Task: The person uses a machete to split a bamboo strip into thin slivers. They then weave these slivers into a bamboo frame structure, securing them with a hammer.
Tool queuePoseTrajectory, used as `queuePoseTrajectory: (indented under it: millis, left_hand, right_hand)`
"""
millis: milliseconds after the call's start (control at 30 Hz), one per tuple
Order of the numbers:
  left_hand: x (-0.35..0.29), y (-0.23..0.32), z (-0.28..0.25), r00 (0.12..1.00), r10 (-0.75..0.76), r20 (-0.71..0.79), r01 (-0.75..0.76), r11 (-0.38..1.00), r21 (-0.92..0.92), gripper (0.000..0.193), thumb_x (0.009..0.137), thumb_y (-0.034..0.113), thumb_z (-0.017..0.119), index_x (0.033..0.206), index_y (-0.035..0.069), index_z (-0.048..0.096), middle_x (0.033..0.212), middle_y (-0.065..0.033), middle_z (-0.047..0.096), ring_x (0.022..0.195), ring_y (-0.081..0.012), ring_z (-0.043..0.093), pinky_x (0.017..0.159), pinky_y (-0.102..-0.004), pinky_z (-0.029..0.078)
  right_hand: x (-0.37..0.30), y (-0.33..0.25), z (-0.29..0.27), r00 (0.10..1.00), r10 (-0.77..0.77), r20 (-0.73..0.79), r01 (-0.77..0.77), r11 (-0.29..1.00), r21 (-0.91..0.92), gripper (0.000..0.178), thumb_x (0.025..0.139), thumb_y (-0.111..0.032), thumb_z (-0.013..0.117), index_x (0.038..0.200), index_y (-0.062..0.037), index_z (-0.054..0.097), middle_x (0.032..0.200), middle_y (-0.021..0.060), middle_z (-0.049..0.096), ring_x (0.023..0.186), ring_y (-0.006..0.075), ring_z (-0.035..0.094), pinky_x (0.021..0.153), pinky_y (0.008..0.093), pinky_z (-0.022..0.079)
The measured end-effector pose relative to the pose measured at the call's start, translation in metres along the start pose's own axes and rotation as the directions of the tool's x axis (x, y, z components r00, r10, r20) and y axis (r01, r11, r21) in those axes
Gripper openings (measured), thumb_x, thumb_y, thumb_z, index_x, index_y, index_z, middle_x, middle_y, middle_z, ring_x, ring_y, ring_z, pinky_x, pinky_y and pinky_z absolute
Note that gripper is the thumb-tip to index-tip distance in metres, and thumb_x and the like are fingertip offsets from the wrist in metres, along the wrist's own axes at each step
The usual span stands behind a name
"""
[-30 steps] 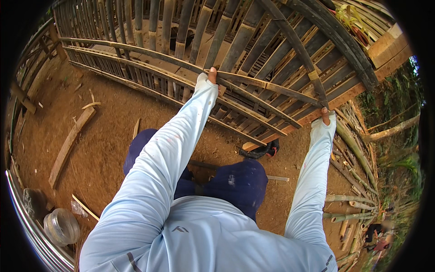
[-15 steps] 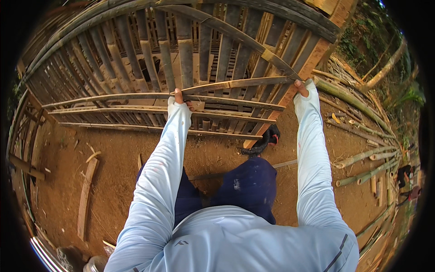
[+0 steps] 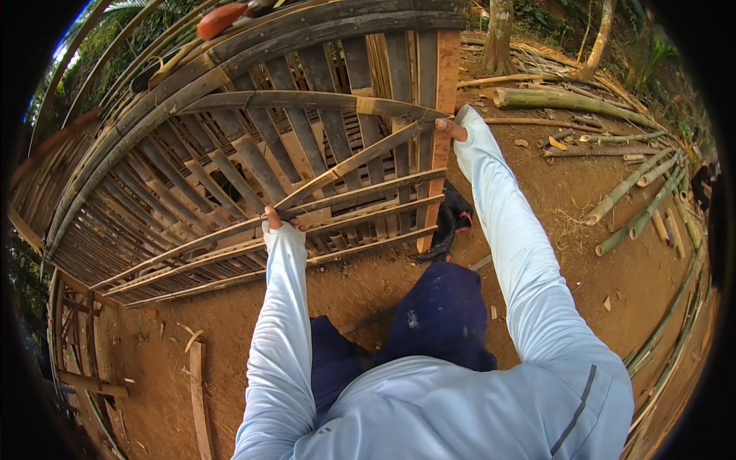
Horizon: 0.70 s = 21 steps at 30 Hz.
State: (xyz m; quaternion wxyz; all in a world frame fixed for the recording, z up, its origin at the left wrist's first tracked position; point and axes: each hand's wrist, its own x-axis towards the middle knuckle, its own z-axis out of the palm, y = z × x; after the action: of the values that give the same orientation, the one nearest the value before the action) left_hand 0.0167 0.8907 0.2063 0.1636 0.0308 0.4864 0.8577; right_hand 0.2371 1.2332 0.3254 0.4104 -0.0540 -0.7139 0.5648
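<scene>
Bamboo strip (image 3: 356,162) pinched by left fingers (image 3: 272,218), right fingers (image 3: 454,129) at its end, grip unclear, black-red object (image 3: 454,204) partly hidden.

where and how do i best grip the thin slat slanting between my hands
Likely at two spread spots, where the left hand and right hand are, coming from the near side. The slat is long and narrow, so a pinch across its width should suit; its slant across the dark strips suggests one hand low, one high.
</scene>
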Motion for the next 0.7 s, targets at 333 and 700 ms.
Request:
queuePoseTrajectory:
  millis: [333,700]
  left_hand:
    - [0.011,-0.002,-0.011,0.997,-0.078,0.013,0.079,0.993,-0.088,0.06,0.083,0.061,0.068,0.122,0.022,0.043,0.103,-0.007,0.05,0.066,-0.0192,0.05,0.061,-0.04,0.041]
    - [0.004,-0.001,-0.003,1.0,-0.023,0.012,0.024,0.998,-0.065,0.061,0.086,0.062,0.064,0.116,0.013,0.043,0.085,-0.0069,0.05,0.062,-0.0181,0.051,0.058,-0.0376,0.041]
  right_hand:
    - [-0.003,-0.01,0.002,0.999,0.036,0.022,-0.037,0.998,0.046,0.066,0.07,-0.042,0.085,0.116,0.0013,0.066,0.095,0.0086,0.071,0.084,0.0152,0.065,0.074,0.0284,0.051]
    - [-0.005,-0.011,0.002,0.998,0.054,0.013,-0.055,0.997,0.057,0.068,0.069,-0.042,0.086,0.117,0.0012,0.066,0.097,0.0092,0.071,0.086,0.0156,0.065,0.075,0.0292,0.05]
